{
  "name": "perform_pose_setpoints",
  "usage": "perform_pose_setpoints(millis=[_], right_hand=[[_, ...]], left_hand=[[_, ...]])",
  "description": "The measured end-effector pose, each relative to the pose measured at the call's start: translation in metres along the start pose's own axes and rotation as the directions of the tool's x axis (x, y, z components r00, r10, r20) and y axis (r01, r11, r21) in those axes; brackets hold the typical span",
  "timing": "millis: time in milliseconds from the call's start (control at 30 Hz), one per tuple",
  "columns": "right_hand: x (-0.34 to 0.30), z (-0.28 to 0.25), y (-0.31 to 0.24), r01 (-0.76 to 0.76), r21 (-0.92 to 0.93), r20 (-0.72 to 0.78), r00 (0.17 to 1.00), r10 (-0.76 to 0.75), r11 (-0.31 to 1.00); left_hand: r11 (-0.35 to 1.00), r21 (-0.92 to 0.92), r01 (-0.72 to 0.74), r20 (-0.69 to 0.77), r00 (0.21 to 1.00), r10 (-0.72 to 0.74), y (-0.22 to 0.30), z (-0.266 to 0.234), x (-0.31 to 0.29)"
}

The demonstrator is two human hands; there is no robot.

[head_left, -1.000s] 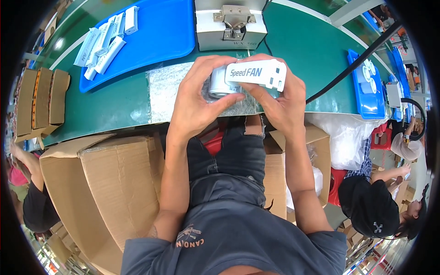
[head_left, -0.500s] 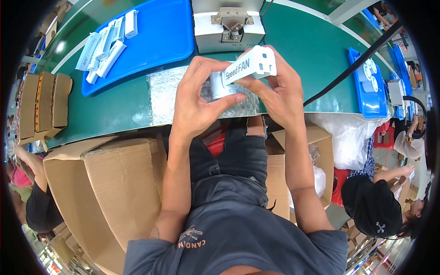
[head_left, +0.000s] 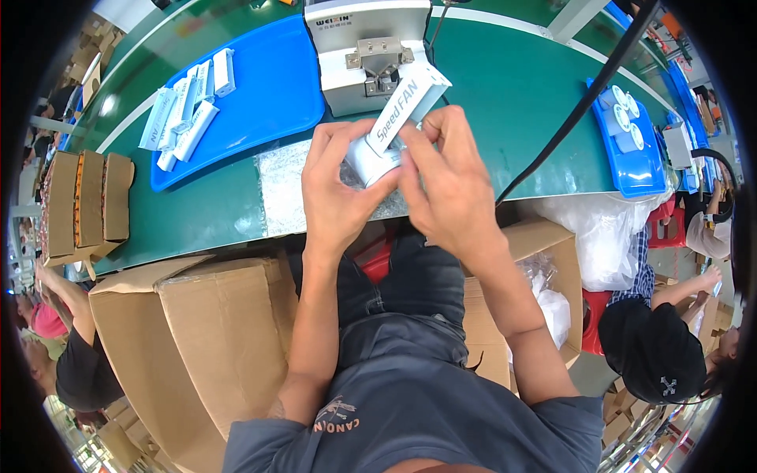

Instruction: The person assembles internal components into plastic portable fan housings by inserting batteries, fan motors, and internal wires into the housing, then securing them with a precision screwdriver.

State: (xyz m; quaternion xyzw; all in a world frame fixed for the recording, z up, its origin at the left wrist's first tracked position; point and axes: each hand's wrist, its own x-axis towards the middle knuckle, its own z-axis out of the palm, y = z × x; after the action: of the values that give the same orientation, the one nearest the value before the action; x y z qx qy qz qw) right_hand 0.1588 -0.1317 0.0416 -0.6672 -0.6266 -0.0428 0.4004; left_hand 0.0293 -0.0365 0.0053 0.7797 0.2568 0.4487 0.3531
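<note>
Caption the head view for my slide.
Left hand and right hand at a white part over a green table.

Bars lie in a tray on the worktop, left of the machine, cups in another tray far right. The held part is before the machine.

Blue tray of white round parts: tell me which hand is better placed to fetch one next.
Probably the right hand: it is nearer the blue tray. The left hand is farther off, curled around the round end of the white part. Both are busy there, though.
</note>
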Motion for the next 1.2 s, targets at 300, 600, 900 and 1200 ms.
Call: perform_pose_setpoints(millis=[300,600,900,1200], right_hand=[[-0.006,0.021,-0.006,-0.212,0.394,-0.089,0.960,0.267,0.894],[-0.017,0.027,0.024,-0.320,0.929,0.196,0.850,0.489,0.184],[-0.003,-0.038,-0.009,-0.299,0.834,0.105,0.911,0.399,0.464],[-0.006,-0.133,-0.013,-0.440,0.482,0.172,0.895,0.411,0.758]], left_hand=[[0.991,0.131,0.006,-0.062,0.998,0.002,0.007,0.002,-0.003],[0.732,-0.622,0.280,0.126,0.958,-0.259,0.002,-0.008,-0.007],[0.842,-0.505,0.188,0.322,0.947,-0.018,0.020,-0.035,0.009],[0.864,-0.480,0.150,0.436,0.896,0.087,0.036,-0.048,0.040]])
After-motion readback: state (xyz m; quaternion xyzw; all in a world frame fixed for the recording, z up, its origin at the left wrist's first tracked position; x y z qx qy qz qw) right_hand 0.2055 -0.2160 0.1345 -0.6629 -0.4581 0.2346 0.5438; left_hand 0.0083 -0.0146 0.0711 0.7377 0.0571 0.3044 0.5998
